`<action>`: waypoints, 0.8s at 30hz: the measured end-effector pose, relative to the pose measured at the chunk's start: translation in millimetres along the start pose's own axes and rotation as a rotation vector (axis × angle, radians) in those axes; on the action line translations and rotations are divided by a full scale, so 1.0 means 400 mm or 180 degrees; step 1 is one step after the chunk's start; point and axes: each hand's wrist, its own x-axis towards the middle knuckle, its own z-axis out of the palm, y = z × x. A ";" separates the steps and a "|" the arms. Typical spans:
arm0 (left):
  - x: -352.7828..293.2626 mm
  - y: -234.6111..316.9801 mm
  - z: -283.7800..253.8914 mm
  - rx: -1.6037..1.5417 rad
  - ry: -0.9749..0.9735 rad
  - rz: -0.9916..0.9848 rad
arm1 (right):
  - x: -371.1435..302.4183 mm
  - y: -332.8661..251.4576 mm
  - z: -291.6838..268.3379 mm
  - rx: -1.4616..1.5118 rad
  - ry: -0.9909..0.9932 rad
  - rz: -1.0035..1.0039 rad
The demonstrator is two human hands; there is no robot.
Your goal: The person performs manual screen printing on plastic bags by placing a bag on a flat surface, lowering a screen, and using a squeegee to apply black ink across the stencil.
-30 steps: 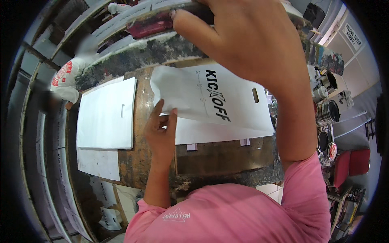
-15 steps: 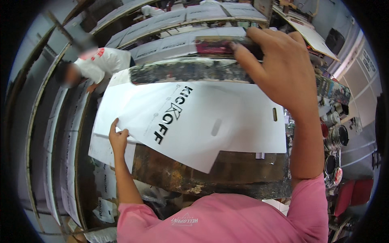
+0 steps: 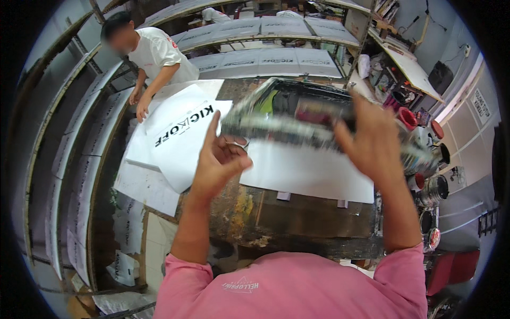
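Observation:
My right hand [image 3: 372,143] grips the near edge of a blurred printing screen frame [image 3: 289,119] that hangs tilted over the stained work table [image 3: 297,218]. Under the frame lies a blank white bag [image 3: 311,173], flat on the table. My left hand [image 3: 218,157] is raised at the frame's left end with its fingers apart; I see nothing in it. Just left of that hand, a white bag with black print [image 3: 180,133] lies on a pile of white sheets.
A person in a white shirt [image 3: 154,53] leans in at the far left, one hand [image 3: 142,109] on the pile. Long curved racks [image 3: 265,58] carry several printed sheets behind and to the left. Ink tins [image 3: 435,186] stand at the right.
The printed bag has gone from the table's middle to the pile at the left, and my left hand has let it go. The screen frame has swung down over a blank bag.

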 end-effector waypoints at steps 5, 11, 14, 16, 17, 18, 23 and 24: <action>-0.137 -0.085 0.086 0.1249 0.0206 -0.0449 | -0.199 0.095 0.100 0.0730 -0.1874 -0.0599; -0.259 -0.346 -0.009 0.2628 0.0266 -0.0464 | -0.175 0.228 0.461 0.1056 -0.1404 -0.0678; -0.280 -0.406 -0.035 0.3214 0.0246 -0.0196 | -0.018 0.326 0.653 0.0618 -0.0530 -0.1146; -0.282 -0.414 -0.039 0.3562 0.0172 -0.0120 | 0.082 0.374 0.754 0.0553 -0.0687 -0.0960; -0.282 -0.414 -0.038 0.3549 0.0182 -0.0150 | 0.121 0.389 0.796 0.0546 -0.0475 -0.0974; -0.283 -0.410 -0.036 0.3540 0.0203 -0.0181 | 0.160 0.405 0.830 0.0361 -0.0755 -0.0909; -0.288 -0.400 -0.029 0.3393 0.0237 -0.0668 | 0.208 0.405 0.930 0.0177 -0.0885 -0.0621; -0.288 -0.401 -0.032 0.3407 0.0219 -0.0656 | 0.193 0.392 0.933 0.0110 -0.0606 -0.0636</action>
